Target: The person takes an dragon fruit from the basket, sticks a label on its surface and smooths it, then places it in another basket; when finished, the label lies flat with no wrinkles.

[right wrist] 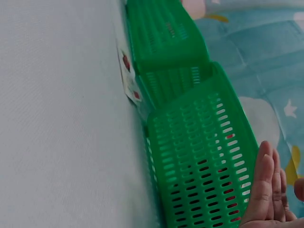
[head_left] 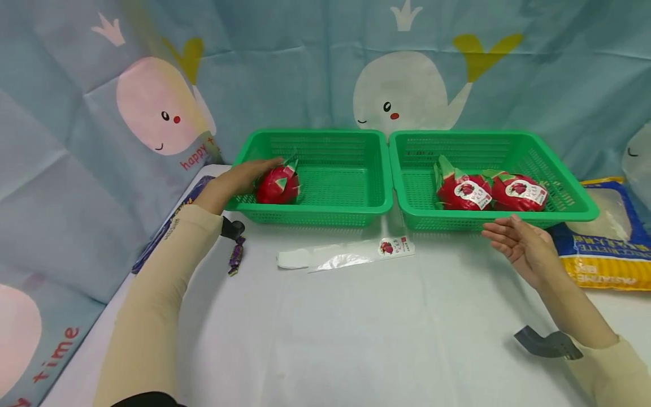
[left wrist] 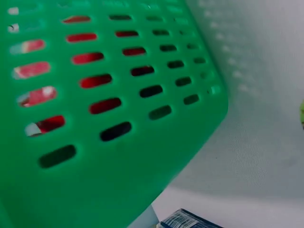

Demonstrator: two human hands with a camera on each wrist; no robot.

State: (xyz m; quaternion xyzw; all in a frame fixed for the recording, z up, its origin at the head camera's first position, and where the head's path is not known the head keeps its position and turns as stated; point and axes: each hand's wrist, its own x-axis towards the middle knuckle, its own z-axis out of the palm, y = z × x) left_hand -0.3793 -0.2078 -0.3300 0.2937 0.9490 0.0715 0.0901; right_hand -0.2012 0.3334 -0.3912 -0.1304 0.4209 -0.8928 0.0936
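My left hand (head_left: 239,178) reaches over the left rim of the left green basket (head_left: 325,213). Its fingers touch the upper left side of a red dragon fruit (head_left: 278,189) with green leaf tips, inside that basket. The thumb is hidden, so whether the hand grips the fruit does not show. Through the slots of a green basket wall (left wrist: 142,175), the left wrist view shows red patches. In front of the right green basket (head_left: 488,217) hovers my right hand (head_left: 526,249), fingers fairly straight, holding nothing. Two labelled dragon fruits (head_left: 465,192) lie in that basket.
A clear plastic bag (head_left: 346,257) with a fruit label lies before the baskets. Near the left forearm is a purple wrapped candy (head_left: 236,257). A blue-and-yellow pasta bag (head_left: 605,249) lies at right, a dark blue package (head_left: 170,226) at left. A patterned curtain (head_left: 305,73) hangs behind.
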